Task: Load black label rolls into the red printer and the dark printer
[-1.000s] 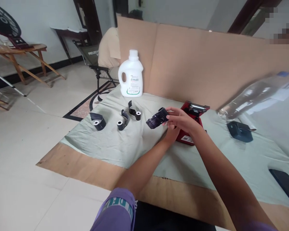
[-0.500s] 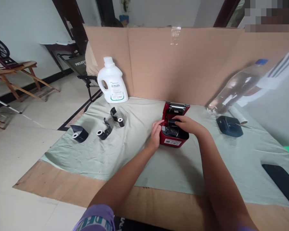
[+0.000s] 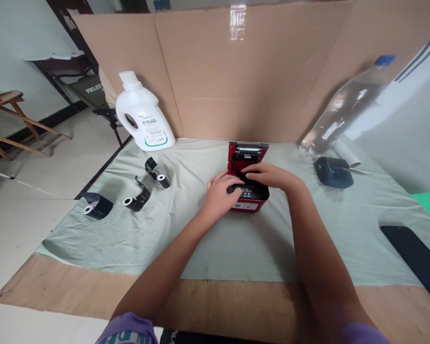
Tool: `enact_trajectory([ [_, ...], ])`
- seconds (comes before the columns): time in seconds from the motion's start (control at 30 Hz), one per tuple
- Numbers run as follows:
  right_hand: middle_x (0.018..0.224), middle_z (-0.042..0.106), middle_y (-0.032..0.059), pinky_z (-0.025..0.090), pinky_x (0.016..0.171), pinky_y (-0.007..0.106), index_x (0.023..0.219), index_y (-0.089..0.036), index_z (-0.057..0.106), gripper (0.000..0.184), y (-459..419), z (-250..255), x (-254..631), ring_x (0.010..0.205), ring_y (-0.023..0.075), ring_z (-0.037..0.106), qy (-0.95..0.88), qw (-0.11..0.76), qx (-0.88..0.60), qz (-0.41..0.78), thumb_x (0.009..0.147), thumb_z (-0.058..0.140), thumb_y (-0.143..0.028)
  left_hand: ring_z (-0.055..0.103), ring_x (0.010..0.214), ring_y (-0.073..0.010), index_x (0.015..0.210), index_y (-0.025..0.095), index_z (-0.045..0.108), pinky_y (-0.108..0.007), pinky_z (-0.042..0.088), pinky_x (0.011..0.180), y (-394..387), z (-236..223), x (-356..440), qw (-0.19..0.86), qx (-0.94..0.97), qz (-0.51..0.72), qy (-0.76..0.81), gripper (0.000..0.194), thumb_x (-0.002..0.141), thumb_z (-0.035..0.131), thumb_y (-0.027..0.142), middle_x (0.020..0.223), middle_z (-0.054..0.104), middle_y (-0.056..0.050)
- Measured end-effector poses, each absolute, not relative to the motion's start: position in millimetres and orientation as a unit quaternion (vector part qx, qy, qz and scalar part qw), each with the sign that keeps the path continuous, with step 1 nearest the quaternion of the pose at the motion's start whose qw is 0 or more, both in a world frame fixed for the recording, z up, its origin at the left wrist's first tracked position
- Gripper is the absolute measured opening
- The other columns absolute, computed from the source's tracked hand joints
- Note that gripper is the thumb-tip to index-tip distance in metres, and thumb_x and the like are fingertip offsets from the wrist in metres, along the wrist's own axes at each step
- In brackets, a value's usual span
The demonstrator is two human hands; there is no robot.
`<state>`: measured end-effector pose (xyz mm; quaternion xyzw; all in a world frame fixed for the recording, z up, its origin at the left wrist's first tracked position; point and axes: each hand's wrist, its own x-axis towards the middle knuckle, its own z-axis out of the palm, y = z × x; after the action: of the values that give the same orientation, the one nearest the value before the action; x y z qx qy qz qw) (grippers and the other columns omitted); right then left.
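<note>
In the head view, a small red and black printer (image 3: 252, 207) stands on the cloth with its lid (image 3: 232, 155) raised. My left hand (image 3: 220, 193) lies at its near left side, fingers bent over the edge and thumb against a dark part. What that grip holds is not clear. From the right, my right hand (image 3: 272, 176) reaches over the open compartment, its fingertips bent down against something dark inside. Whatever lies under those fingertips is mostly hidden. Several black paper rolls with white cores, such as this nearest one (image 3: 136, 201), lie left of the printer.
A white detergent bottle (image 3: 145, 114) stands at the back left before a cardboard screen (image 3: 200, 71). On the right are a leaning clear plastic bottle (image 3: 347, 105), a dark tape-dispenser-like object (image 3: 333, 172) and a black phone (image 3: 413, 260). Pale green cloth (image 3: 229, 253) covers the wooden table.
My left hand has moved from the printer's side up over its near left edge. The black roll seen under my right fingers is now hidden. The view has shifted, moving things left.
</note>
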<state>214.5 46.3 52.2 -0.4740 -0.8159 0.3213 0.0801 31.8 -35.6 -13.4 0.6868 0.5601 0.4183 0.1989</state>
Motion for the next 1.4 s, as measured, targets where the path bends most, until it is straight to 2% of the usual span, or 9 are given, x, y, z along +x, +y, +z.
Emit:
enact_trajectory([
  [0.13,0.105,0.074,0.006,0.047,0.095,0.039,0.09,-0.023,0.077,0.03,54.3,61.8,246.6,0.105,0.0276,0.062,-0.748,0.2,-0.505,0.382,0.086,0.059,-0.048,0.055,0.127,-0.0303,0.088,0.033,0.079,-0.055,0.034,0.115,-34.9,-5.0,26.1,0.183,0.684,0.404,0.579,0.021,0.085,0.062,0.021,0.116,0.073,0.0],
  [0.3,0.128,0.064,0.0098,0.049,0.092,0.037,0.132,-0.025,0.055,0.052,68.3,31.0,234.5,0.114,0.0251,0.059,-0.628,0.424,-0.57,0.318,0.09,0.048,-0.057,0.049,0.13,-0.0305,0.091,0.034,0.08,-0.056,0.034,0.113,-39.8,-1.7,31.5,0.13,0.699,0.396,0.582,0.019,0.09,0.064,0.024,0.128,0.066,-0.003],
  [0.43,0.129,0.061,0.0078,0.05,0.089,0.034,0.124,-0.027,0.052,0.047,52.7,5.1,220.3,0.114,0.0229,0.057,-0.651,0.45,-0.502,0.349,0.092,0.042,-0.061,0.04,0.136,-0.0317,0.097,0.033,0.08,-0.054,0.034,0.113,-42.2,1.2,36.2,0.066,0.719,0.402,0.563,0.019,0.092,0.063,0.027,0.14,0.057,-0.004],
  [0.57,0.13,0.057,0.0092,0.049,0.095,0.035,0.096,-0.025,0.056,0.025,18.9,-12.1,226.0,0.12,0.0238,0.054,-0.681,0.45,-0.489,0.309,0.091,0.047,-0.048,0.035,0.139,-0.0319,0.099,0.033,0.08,-0.054,0.032,0.115,-44.1,6.2,38.2,0.02,0.728,0.419,0.542,0.02,0.094,0.061,0.028,0.147,0.052,-0.003],
  [0.63,0.14,0.051,0.0092,0.049,0.099,0.036,0.099,-0.025,0.057,0.021,9.3,-22.9,228.0,0.128,0.0241,0.051,-0.667,0.458,-0.491,0.324,0.087,0.049,-0.04,0.035,0.141,-0.0323,0.101,0.034,0.079,-0.055,0.029,0.117,-42.8,6.9,37.9,0.029,0.73,0.421,0.537,0.02,0.094,0.061,0.029,0.149,0.051,-0.002],
  [0.77,0.145,0.053,0.0062,0.044,0.109,0.041,0.129,-0.029,0.051,0.046,10.1,-48.6,220.5,0.132,0.0239,0.052,-0.562,0.55,-0.445,0.429,0.083,0.052,-0.036,0.039,0.142,-0.0281,0.132,0.032,0.066,-0.049,0.028,0.122,-29.7,-3.9,31.8,0.176,0.655,0.489,0.549,0.041,0.093,0.054,0.026,0.151,0.049,-0.005],
  [0.97,0.143,0.06,0.0013,0.038,0.117,0.048,0.132,-0.031,0.057,0.053,15.3,-64.9,212.2,0.135,0.0276,0.051,-0.452,0.585,-0.378,0.558,0.079,0.06,-0.037,0.049,0.139,-0.026,0.151,0.025,0.048,-0.037,0.04,0.116,-6.7,-30.8,20.1,0.537,0.44,0.546,0.469,0.066,0.085,0.054,0.021,0.15,0.054,-0.006],
  [1.2,0.134,0.066,0.0,0.046,0.109,0.048,0.127,-0.03,0.06,0.06,24.4,-63.5,217.4,0.13,0.0298,0.055,-0.438,0.565,-0.382,0.586,0.067,0.059,-0.027,0.045,0.144,-0.0294,0.148,0.027,0.052,-0.04,0.037,0.119,-5.1,-37.5,16.5,0.578,0.413,0.547,0.442,0.072,0.077,0.063,0.023,0.153,0.052,-0.003],
  [1.4,0.144,0.06,-0.0013,0.038,0.118,0.048,0.13,-0.033,0.059,0.055,15.9,-63.2,212.6,0.14,0.0287,0.047,-0.444,0.579,-0.351,0.587,0.077,0.065,-0.044,0.04,0.148,-0.0278,0.147,0.027,0.053,-0.04,0.031,0.123,-8.0,-41.6,21.2,0.575,0.406,0.577,0.414,0.064,0.084,0.064,0.034,0.157,0.049,-0.002],
])
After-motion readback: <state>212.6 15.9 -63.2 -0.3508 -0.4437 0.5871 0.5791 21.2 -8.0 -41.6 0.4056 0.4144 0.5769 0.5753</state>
